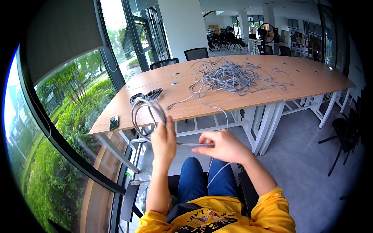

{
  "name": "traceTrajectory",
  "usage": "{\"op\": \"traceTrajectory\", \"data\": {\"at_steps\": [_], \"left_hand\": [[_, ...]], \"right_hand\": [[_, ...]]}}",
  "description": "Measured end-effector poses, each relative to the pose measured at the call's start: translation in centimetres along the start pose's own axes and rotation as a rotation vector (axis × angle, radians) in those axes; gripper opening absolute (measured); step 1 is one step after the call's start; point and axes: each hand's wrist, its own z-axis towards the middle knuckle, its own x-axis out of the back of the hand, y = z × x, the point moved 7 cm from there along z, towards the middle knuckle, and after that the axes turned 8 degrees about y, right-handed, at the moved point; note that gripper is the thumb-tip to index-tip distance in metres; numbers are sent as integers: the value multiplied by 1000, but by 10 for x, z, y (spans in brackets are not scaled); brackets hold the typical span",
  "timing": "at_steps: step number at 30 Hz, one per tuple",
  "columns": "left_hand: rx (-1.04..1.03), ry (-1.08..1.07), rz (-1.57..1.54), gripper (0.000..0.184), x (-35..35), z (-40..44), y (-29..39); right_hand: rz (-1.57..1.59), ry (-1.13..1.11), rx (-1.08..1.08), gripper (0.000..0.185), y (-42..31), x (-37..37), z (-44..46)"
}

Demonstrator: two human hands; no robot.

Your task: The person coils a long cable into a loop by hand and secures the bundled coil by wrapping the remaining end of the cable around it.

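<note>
My left hand (pixel 163 141) is closed around a coil of grey cable (pixel 136 120), whose loops stand up above and to the left of the fingers. A plug end of cable (pixel 139 182) hangs out to the left of my left wrist. My right hand (pixel 222 146) pinches the same cable to the right, and a short stretch runs level between both hands. From there the cable drops over my lap and another length leads up to the big tangled grey pile (pixel 233 77) on the wooden table (pixel 182 110).
A dark bundled cable (pixel 146 95) and a phone-like object (pixel 114 122) lie on the table's left part. Chairs (pixel 196 53) stand behind it. A fan (pixel 265 33) and a seated person (pixel 233 37) are in the background. Windows line the left side.
</note>
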Motion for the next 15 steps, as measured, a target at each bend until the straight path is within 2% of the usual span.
{"op": "traceTrajectory", "data": {"at_steps": [2, 3, 4, 6, 7, 8, 10, 12, 14, 15], "left_hand": [[198, -57, -205, 37, 6, 7, -10], [263, -158, -196, 38, 5, 6, -8], [262, -160, -195, 38, 7, 7, -7], [440, -431, -457, 36, -11, -4, -8], [445, -498, -495, 36, -16, -8, -8], [444, -502, -493, 36, -15, -8, -9], [498, -718, -717, 38, -21, -17, -2], [501, -804, -791, 39, -22, -24, -1], [625, -919, -1122, 39, -24, -33, 5], [736, -954, -1460, 40, -24, -35, 10]], "right_hand": [[108, 46, -23, 26, 3, 14, 2], [190, 111, 40, 21, 1, 19, 4], [191, 113, 39, 21, -1, 22, 6], [-20, 206, 156, 14, -21, 35, 10], [-54, 233, 241, 14, -30, 35, 12], [-53, 236, 239, 14, -35, 34, 16], [-206, 391, 449, 15, -58, 41, 18], [-235, 421, 502, 16, -65, 41, 23], [-246, 429, 571, 15, -74, 41, 23], [-244, 435, 562, 17, -72, 41, 26]]}}
